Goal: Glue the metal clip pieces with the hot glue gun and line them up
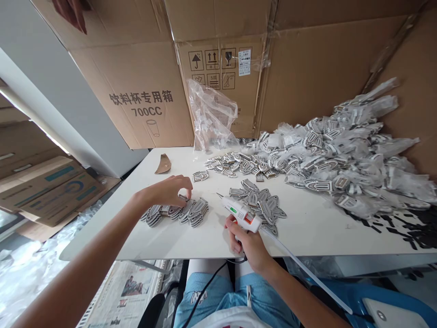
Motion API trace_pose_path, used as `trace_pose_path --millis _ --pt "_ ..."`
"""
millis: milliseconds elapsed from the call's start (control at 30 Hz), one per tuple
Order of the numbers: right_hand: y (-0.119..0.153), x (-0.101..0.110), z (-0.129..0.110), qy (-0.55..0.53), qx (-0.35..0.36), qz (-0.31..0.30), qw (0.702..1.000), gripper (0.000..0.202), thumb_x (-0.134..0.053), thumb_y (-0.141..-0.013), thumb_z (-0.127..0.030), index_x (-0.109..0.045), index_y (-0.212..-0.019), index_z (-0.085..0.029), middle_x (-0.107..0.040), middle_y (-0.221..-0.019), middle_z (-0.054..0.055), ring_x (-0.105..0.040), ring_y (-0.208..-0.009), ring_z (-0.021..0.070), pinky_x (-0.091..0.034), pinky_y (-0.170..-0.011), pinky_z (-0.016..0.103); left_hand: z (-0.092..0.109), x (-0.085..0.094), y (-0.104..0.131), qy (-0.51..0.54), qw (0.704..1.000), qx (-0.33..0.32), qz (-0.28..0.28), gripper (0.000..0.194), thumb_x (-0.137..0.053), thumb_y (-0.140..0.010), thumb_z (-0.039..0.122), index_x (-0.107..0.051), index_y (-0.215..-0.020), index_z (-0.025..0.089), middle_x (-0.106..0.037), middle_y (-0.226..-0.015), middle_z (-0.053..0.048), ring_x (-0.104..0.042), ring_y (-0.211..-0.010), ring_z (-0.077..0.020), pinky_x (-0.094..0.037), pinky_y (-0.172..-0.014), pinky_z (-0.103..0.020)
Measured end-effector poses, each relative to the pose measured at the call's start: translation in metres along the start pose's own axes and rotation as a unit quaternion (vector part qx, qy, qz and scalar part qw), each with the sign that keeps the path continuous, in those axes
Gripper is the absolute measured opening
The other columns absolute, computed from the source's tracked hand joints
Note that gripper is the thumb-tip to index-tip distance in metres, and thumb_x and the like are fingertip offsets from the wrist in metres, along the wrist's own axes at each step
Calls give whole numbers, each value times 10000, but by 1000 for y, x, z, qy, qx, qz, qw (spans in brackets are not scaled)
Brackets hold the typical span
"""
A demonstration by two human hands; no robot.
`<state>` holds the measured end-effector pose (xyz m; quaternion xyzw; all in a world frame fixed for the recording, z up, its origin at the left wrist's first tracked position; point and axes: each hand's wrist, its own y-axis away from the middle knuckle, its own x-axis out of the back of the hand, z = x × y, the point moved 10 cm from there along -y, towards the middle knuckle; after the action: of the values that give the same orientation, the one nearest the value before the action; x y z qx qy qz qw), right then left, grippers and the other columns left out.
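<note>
My right hand (247,239) is wrapped round a white hot glue gun (241,214), its metal tip pointing up and left. A long pale glue stick (303,269) trails out of the gun's back end. My left hand (170,190) is curled over neat stacks of small grey slotted pieces (194,212), thumb and fingers apart, with nothing visible between them; the fingertips are close to the stack tops, and contact is hard to make out. Just beyond the glue gun lies a loose heap of similar grey pieces (268,202).
Many bagged grey pieces (327,155) pile up at the right, beside scattered black strips (403,223). Cardboard walls (307,68) stand behind the white table (164,246). A clear plastic bag (211,114) leans there. A brown cardboard scrap (163,164) lies at the left.
</note>
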<state>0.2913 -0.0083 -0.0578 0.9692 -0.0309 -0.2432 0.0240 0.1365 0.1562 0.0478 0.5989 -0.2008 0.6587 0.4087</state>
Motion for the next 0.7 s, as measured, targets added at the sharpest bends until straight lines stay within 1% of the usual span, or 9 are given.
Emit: trace_pose_path --millis 167,300,400,567,700 --pt "1 0 0 -3 -7 -1 1000 387 -781 -898 -560 -597 -903 -220 -430 -439 -121 -303 -399 75 -337 -451 223 1 0 -3 -2 1000 -4 12 142 -690 -807 309 -774 -921 296 -710 -1257 -15 -626 -1195 -262 -448 -1056 -384" --pt "1 -1 -1 -2 -7 1 1000 392 -782 -897 -567 -603 -893 -218 -432 -436 -117 -303 -399 72 -335 -452 221 7 3 -4 -5 999 -21 29 132 -648 -855 306 -777 -831 286 -732 -1213 -12 -665 -1116 -232 -471 -1005 -369" --pt "1 -1 -1 -1 -6 -2 1000 388 -782 -898 -562 -605 -892 -217 -435 -435 -116 -301 -397 72 -331 -450 221 9 5 -4 2 999 -32 38 126 -655 -860 300 -769 -812 279 -745 -1186 -13 -678 -1083 -223 -480 -980 -360" --pt "0 0 0 -3 -10 1 1000 401 -792 -887 -570 -605 -899 -216 -437 -439 -116 -297 -396 72 -321 -443 220 1 7 -2 15 999 -27 42 147 -630 -920 358 -746 -888 274 -748 -1173 -10 -681 -1075 -211 -486 -967 -344" --pt "1 0 0 -3 -12 5 1000 408 -797 -879 -574 -604 -902 -215 -438 -441 -116 -297 -397 70 -320 -444 217 -5 17 3 27 998 -13 61 216 -582 -971 418 -726 -999 259 -736 -1210 -38 -676 -1066 -216 -494 -935 -342"
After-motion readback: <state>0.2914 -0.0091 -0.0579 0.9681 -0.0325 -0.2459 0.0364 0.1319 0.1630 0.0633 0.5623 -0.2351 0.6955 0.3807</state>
